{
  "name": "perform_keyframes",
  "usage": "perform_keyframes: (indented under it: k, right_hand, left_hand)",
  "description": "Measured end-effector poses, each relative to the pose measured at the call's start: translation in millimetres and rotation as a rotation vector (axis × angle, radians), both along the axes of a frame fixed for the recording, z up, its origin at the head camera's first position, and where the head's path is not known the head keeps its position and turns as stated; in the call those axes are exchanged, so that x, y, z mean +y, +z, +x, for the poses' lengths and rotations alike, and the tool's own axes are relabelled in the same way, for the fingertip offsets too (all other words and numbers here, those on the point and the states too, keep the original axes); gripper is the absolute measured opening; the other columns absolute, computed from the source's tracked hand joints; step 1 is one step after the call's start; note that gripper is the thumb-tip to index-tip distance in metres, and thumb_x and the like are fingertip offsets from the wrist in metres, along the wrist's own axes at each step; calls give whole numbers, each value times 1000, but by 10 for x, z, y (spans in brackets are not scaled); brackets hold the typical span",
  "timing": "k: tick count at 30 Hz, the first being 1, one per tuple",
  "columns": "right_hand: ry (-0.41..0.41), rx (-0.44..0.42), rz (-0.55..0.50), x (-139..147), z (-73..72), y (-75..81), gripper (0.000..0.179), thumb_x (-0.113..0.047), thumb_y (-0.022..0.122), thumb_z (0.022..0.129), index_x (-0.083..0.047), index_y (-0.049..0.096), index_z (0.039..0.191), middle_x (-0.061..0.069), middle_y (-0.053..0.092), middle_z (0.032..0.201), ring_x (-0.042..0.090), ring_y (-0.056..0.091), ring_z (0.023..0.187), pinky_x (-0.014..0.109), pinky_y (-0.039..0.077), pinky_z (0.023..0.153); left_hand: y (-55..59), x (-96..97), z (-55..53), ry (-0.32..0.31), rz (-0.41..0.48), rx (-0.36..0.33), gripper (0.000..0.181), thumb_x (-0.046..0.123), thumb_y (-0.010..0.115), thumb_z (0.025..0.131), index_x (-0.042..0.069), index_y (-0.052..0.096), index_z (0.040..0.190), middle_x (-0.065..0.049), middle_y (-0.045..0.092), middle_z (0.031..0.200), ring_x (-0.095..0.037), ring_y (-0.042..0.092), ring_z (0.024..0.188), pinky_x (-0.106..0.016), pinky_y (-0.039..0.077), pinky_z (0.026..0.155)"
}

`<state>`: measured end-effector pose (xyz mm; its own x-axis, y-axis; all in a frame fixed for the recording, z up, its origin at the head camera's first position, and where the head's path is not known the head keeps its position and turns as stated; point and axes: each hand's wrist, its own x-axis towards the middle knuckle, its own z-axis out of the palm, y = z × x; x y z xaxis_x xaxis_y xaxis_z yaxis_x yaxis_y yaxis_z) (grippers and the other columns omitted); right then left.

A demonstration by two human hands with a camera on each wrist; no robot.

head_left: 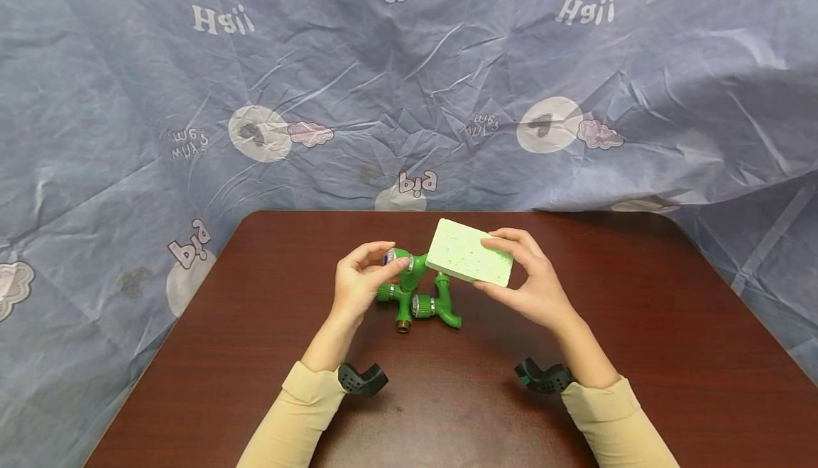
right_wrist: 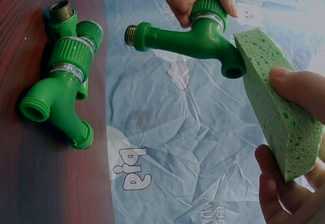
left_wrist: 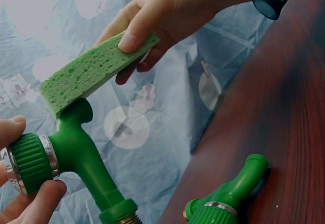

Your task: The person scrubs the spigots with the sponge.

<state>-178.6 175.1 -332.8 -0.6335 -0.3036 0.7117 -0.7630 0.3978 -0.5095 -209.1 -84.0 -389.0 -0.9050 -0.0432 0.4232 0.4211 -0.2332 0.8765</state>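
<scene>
My left hand [head_left: 359, 280] pinches a green faucet [left_wrist: 84, 155] by its ribbed knob [right_wrist: 209, 11], holding it above the table. The faucet has a brass threaded end [right_wrist: 131, 35] and a short spout. In my right hand [head_left: 533, 283] is a light green, porous sponge block [head_left: 469, 251], gripped between thumb and fingers. One end of the sponge lies right at the faucet's spout [left_wrist: 84, 110] in both wrist views. Below, on the table, lie more green faucets, one with its spout toward the right [head_left: 447, 308] and another [head_left: 404, 308] left of it.
The dark reddish-brown wooden table [head_left: 255, 383] has rounded far corners. Behind it hangs a wrinkled blue-grey cloth [head_left: 383, 84] printed with cartoon figures. Black wrist cameras [head_left: 363, 380] are strapped at both cuffs.
</scene>
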Motion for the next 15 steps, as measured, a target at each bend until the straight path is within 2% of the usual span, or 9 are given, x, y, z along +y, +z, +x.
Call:
perform_keyframes:
  k: [3,4,9,15]
  right_hand:
    - [-5,11,-9,-3,-8,-23,58,11,83,57,5,61,109,22,52,116,28,47,108,17,34,91]
    - [-5,15,-12,-3,-11,-29,58,11,83,57,5,61,110,22,52,115,28,47,108,17,34,91]
    - [-5,37,-27,-12,-13,-25,58,13,83,56,7,60,109,23,52,115,29,47,107,16,35,91]
    - [-18,53,-25,-18,5,4,58,14,82,56,7,60,109,24,52,114,31,47,106,16,35,91]
  left_hand:
    - [21,14,19,-23,-15,-48,34,9,80,72,4,69,105,-7,69,92,-16,67,66,-35,57,61]
    - [75,27,58,-24,-23,-79,35,8,80,72,1,69,104,-6,69,91,-15,67,66,-36,57,63]
    - [93,23,68,-104,-36,-152,34,-7,74,75,-11,64,108,-4,68,92,-13,67,69,-35,57,67]
    - [103,11,80,-147,-119,-208,43,-15,70,69,-11,62,110,-6,67,94,-11,66,69,-22,52,60]
